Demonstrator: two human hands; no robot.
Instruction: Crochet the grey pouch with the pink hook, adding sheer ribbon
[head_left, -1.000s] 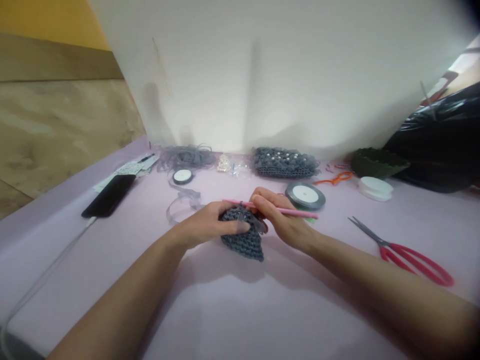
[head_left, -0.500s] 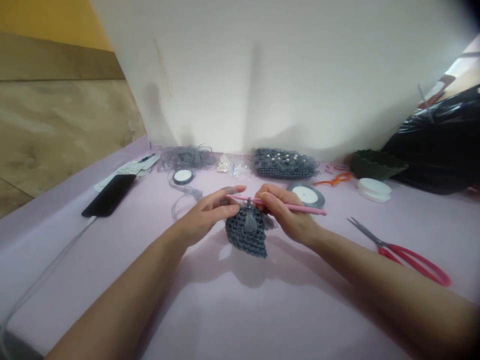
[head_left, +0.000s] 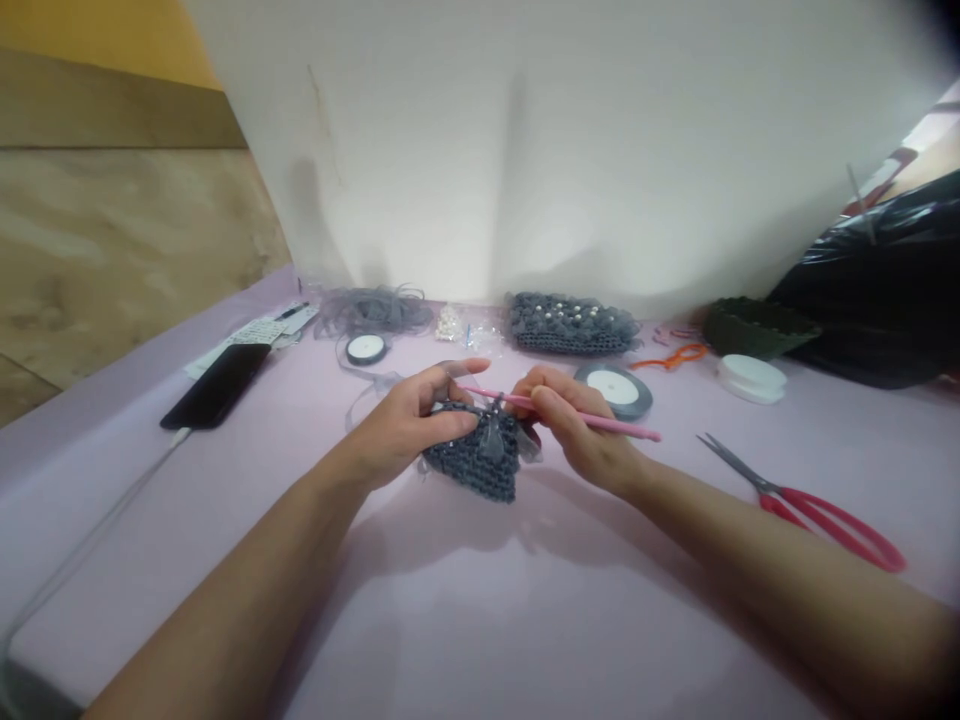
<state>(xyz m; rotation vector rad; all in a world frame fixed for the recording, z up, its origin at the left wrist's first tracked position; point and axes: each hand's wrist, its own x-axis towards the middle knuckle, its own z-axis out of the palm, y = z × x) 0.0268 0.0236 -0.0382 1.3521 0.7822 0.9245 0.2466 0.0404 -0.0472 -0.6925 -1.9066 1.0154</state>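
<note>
A dark grey crochet piece hangs between my hands above the pink table, with a sheer grey ribbon at its top edge. My left hand grips the piece by its upper left side, thumb in front and index finger stretched out. In my right hand is a pink crochet hook, held like a pen. Its tip points left, close to my left fingers, and a loop at the top of the work sits around the shaft. The fingers behind the piece are hidden.
Behind my hands lie ribbon spools, loose grey ribbon, pearl beads and a beaded grey crochet item. Red-handled scissors are at right, near a white spool. A phone with a cable lies at left.
The crochet piece has turned and shifted left, so more of its left side lies under my left thumb. The hook has moved slightly right and tilts a little more.
</note>
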